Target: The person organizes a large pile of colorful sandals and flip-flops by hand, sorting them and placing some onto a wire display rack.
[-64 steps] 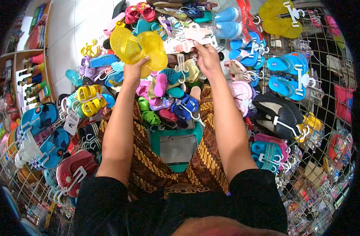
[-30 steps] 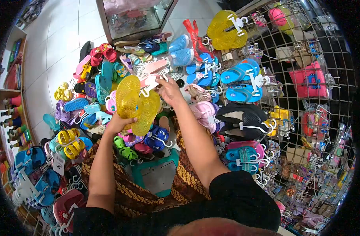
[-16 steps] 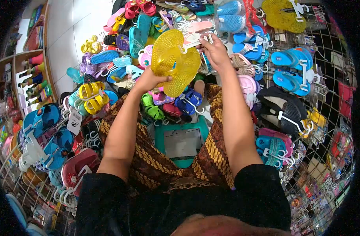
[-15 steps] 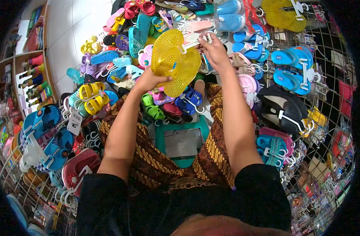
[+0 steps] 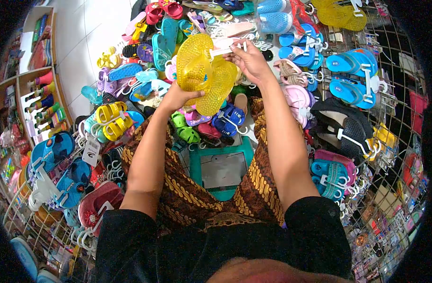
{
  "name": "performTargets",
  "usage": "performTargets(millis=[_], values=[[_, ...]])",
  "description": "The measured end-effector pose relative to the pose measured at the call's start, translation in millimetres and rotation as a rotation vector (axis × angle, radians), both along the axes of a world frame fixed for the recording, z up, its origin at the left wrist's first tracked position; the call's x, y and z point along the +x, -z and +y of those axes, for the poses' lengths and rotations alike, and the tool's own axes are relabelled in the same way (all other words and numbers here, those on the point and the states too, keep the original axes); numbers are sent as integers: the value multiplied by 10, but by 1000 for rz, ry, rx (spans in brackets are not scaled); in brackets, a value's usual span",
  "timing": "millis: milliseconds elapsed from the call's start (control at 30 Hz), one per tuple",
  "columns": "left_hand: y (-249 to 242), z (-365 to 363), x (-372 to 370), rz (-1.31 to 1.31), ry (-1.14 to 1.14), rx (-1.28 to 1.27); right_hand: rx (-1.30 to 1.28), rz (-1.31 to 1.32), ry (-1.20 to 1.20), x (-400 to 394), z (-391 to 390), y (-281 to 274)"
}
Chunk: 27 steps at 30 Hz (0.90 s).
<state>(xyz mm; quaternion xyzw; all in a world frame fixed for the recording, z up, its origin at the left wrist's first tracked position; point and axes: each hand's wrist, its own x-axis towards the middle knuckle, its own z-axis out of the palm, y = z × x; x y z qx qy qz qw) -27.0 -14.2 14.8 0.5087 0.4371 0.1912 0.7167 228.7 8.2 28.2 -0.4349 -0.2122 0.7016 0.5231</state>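
A pair of translucent yellow sandals [image 5: 220, 87] with a bumpy surface is held up in front of me. My left hand [image 5: 178, 98] grips the pair at its lower left edge, thumb across the sole. A white plastic hanger [image 5: 220, 52] is attached to the upper side of the pair. My right hand [image 5: 250, 61] pinches the hanger's hook end between thumb and fingers. Beneath the pair lie blue children's sandals [image 5: 228, 120] and green clogs [image 5: 186, 128].
Many shoes and sandals cover the floor ahead. A green stool [image 5: 195, 162] stands between my knees. Blue flip-flops [image 5: 353, 92] hang on the wire grid [image 5: 398, 70] at right. Yellow sandals [image 5: 113, 121] and dark red slippers [image 5: 100, 203] are at left, near a shelf [image 5: 23, 70].
The yellow pair has shifted slightly left and turned a little. My right hand has moved slightly left and lower with the hanger. The camera view has tilted slightly.
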Motion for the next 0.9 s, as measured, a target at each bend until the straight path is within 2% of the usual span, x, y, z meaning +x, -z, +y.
performTargets(millis=[133, 167, 233, 400, 667, 733, 833, 900], values=[[-15, 19, -26, 40, 127, 57, 49, -71, -73, 11, 17, 71], [-23, 15, -23, 68, 142, 75, 52, -59, -2, 9, 10, 83], [-106, 24, -3, 123, 166, 116, 17, 67, 57, 5, -7, 27], [-56, 1, 26, 29, 72, 31, 4, 235, 189, -113, -11, 40], [148, 26, -66, 8, 116, -45, 39, 360, 41, -122, -21, -64], [3, 80, -77, 1, 132, -115, 39, 360, 10, -122, -21, -123], [6, 142, -112, -102, -249, -71, 60, 315, -60, -113, -27, -124], [-86, 184, -90, -207, -284, 13, 82, 228, -124, -169, -38, 9]])
